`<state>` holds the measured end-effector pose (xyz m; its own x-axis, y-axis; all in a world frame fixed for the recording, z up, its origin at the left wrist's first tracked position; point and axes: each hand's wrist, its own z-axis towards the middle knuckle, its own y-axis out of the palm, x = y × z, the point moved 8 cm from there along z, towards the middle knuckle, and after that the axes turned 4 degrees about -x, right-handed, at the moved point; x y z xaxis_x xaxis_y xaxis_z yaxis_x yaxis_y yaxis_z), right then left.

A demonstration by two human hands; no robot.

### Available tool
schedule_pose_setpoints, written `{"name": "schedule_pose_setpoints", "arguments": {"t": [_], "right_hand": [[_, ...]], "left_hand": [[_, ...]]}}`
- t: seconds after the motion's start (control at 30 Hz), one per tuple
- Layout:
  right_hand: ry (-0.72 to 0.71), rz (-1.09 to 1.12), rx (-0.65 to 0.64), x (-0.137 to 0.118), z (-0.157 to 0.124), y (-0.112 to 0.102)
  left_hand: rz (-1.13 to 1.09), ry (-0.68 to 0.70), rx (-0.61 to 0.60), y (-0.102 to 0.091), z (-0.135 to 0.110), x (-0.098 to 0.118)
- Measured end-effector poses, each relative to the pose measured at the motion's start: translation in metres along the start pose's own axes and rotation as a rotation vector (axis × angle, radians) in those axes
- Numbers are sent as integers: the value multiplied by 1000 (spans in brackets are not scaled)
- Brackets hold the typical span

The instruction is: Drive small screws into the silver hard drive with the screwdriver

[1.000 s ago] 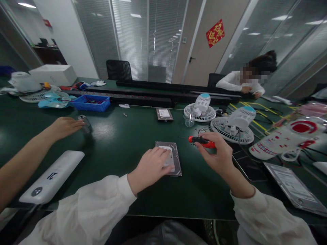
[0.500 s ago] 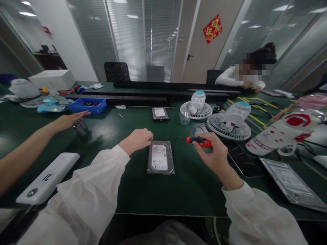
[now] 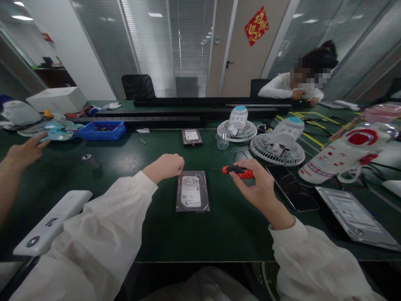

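A hard drive [image 3: 191, 191] lies label up on the green table in front of me. My left hand [image 3: 166, 167] is closed just at the drive's far left corner, fingers curled inward; whatever they may hold is hidden. To the right of the drive, my right hand [image 3: 255, 177] grips a red and black screwdriver [image 3: 238, 171] by its handle. Its thin shaft points left, above the table and apart from the drive.
Farther back lie another hard drive [image 3: 191, 137], a clear plastic cup [image 3: 222, 141] and two fans [image 3: 277, 146]. At right are a phone [image 3: 293, 188], a bottle [image 3: 338, 154] and a larger drive [image 3: 357, 217]. Another person's hand [image 3: 25, 152] reaches in near a metal cylinder [image 3: 90, 161] and a blue tray [image 3: 102, 133].
The other person's hand has moved left, away from the metal cylinder. My view has shifted slightly; my hands, the screwdriver and the drive keep nearly the same arrangement.
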<state>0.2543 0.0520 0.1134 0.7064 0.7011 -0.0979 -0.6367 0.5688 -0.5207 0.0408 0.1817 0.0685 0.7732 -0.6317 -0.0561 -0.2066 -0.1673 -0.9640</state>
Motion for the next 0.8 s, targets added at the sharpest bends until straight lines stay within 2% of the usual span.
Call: {"name": "schedule_pose_setpoints", "arguments": {"t": [0.3, 0.63, 0.8], "right_hand": [[-19, 6, -13, -3, 1, 1], [-17, -2, -11, -3, 0, 1], [-39, -6, -49, -9, 1, 1]], "left_hand": [[12, -13, -28, 0, 4, 2], [169, 71, 38, 1, 5, 11], [208, 38, 46, 0, 2, 13]]}}
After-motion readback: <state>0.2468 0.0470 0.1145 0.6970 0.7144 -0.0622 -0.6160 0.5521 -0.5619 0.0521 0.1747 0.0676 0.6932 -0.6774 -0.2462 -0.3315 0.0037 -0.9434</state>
